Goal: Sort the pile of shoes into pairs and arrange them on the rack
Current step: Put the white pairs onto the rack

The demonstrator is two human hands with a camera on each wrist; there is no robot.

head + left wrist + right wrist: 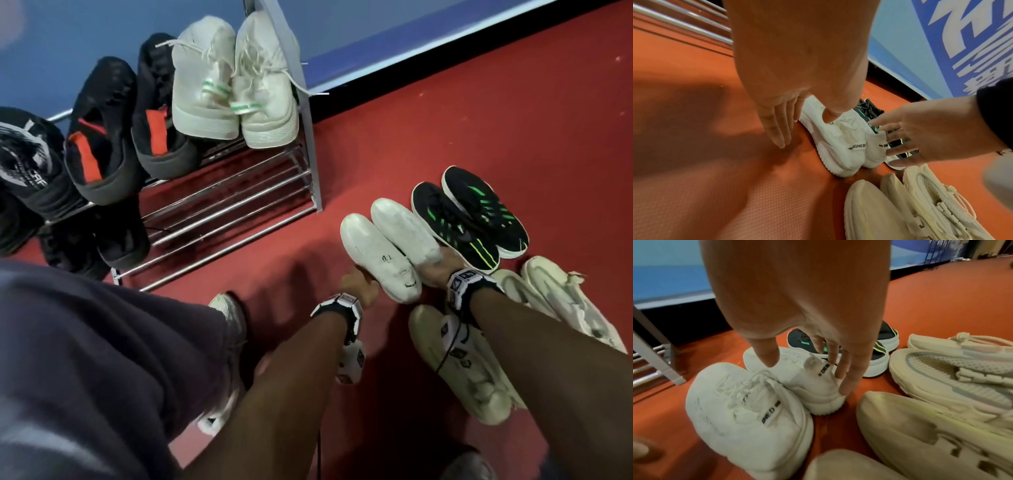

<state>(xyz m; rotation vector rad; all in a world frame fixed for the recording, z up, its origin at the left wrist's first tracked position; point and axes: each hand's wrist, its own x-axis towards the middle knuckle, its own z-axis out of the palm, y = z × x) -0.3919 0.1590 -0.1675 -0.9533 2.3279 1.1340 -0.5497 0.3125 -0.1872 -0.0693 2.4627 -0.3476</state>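
Already the rack (239,192) at the far left carries matched shoes on its upper rails: dark pairs, one with orange heel tabs (113,133), and a white pair with green stripes (236,85) at the rack's right end, heels toward the person, apparently so each pair reads as a unit. The lower chrome rails beneath them lie mostly bare, which is likely where the next pair belongs.

To the right, on the red floor (479,102), the left hand (356,286) reaches down beside the outer flank of the left white sneaker (373,246). Its fingers (777,129) are straight and held together, alongside the shoe's sole rather than wrapped round it; whether they touch it I cannot tell. The right hand (440,270) comes down at the other white sneaker (404,229), fingers (846,374) straight and slightly spread, tips at its heel, thumb above the upper, nothing clamped. Both shoes sit side by side, touching, both heel tabs with the same printed lettering, so the hands seem set to press the two together as a confirmed pair before lifting.

Just beyond, a black pair with green stripes (472,222) lies already matched, touching the white pair. Nearest the right forearm, cream sneakers (561,308) lie jumbled, not yet sorted.
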